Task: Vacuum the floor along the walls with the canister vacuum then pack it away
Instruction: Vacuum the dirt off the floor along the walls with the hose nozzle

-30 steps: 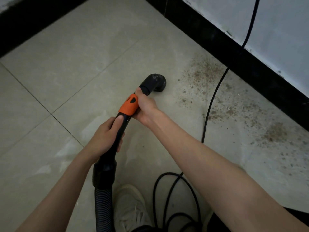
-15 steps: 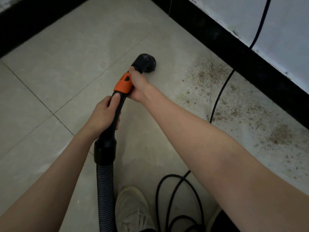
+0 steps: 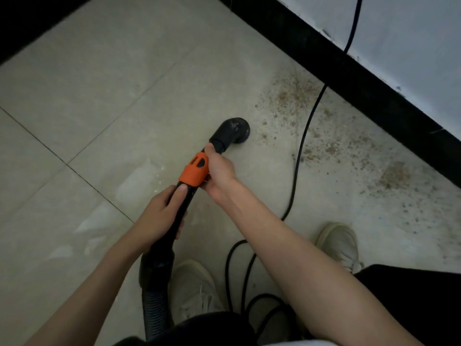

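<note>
At the bottom of the frame, two pale canvas shoes point(image 3: 194, 290) stand on the beige tiled floor point(image 3: 74, 96), with loops of black power cord point(image 3: 295, 168) lying between them. A ribbed black vacuum hose point(image 3: 154, 310) rises from the lower centre into a black rigid handle tube point(image 3: 183, 211). The left hand point(image 3: 157, 218) is curled round this tube just below its orange plastic collar point(image 3: 194, 172), thumb laid along the top. The right hand point(image 3: 219, 168) grips the tube at the collar and just above it, fingers wrapped underneath. Beyond the hands, the tube ends in a black round nozzle head point(image 3: 233, 129) pressed to the floor near the frame's centre. Right of the nozzle the cord runs up the frame through scattered brown dirt specks point(image 3: 291, 98). Further up, a black skirting strip point(image 3: 349, 78) crosses the upper right diagonally below a pale blue-grey wall point(image 3: 411, 46), up which the cord climbs.
</note>
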The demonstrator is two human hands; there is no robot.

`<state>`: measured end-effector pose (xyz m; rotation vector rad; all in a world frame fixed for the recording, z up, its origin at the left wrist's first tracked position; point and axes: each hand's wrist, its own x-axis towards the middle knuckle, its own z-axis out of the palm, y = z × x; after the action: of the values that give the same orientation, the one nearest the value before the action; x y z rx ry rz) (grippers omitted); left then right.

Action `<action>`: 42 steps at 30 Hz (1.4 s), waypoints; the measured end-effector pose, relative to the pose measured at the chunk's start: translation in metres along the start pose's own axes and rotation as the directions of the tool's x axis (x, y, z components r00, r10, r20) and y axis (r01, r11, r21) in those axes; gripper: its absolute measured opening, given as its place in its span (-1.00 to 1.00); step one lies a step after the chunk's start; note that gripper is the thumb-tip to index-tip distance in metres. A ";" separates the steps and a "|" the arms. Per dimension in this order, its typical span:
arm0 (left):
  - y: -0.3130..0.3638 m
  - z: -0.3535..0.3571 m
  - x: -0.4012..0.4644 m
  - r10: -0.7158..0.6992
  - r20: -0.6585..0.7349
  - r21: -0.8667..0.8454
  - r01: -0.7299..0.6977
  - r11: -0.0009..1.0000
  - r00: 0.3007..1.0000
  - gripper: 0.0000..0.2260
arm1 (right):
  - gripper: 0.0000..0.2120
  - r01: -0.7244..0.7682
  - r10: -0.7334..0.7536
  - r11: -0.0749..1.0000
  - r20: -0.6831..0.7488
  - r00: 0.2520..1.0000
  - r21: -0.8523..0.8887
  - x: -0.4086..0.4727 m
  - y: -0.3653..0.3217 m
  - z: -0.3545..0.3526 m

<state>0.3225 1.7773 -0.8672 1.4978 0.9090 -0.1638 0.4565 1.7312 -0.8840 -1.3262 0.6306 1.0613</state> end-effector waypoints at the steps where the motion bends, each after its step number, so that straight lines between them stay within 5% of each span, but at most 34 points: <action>1: 0.001 0.005 0.000 0.012 0.011 0.011 -0.013 1.000 1.000 -0.72 | -0.75 0.001 -0.001 1.000 -0.015 1.000 0.016 0.000 -0.002 -0.006; 15: 0.015 0.010 0.029 0.076 -0.026 0.157 -0.071 0.985 0.997 -0.65 | -0.76 0.015 -0.014 0.999 -0.014 1.000 0.042 0.010 -0.032 -0.004; 21: 0.042 0.013 0.056 0.089 -0.026 0.174 -0.083 0.981 0.996 -0.62 | -0.60 0.038 -0.035 0.996 -0.039 0.999 0.079 0.022 -0.065 0.002; 42: 0.097 0.033 0.124 0.050 -0.018 -0.053 -0.051 0.997 0.999 -0.62 | -0.76 0.099 -0.097 0.995 -0.091 0.991 0.022 0.069 -0.145 0.014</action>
<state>0.4786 1.8138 -0.8721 1.4735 0.8816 -0.0893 0.6108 1.7745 -0.8747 -1.3736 0.6381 0.9148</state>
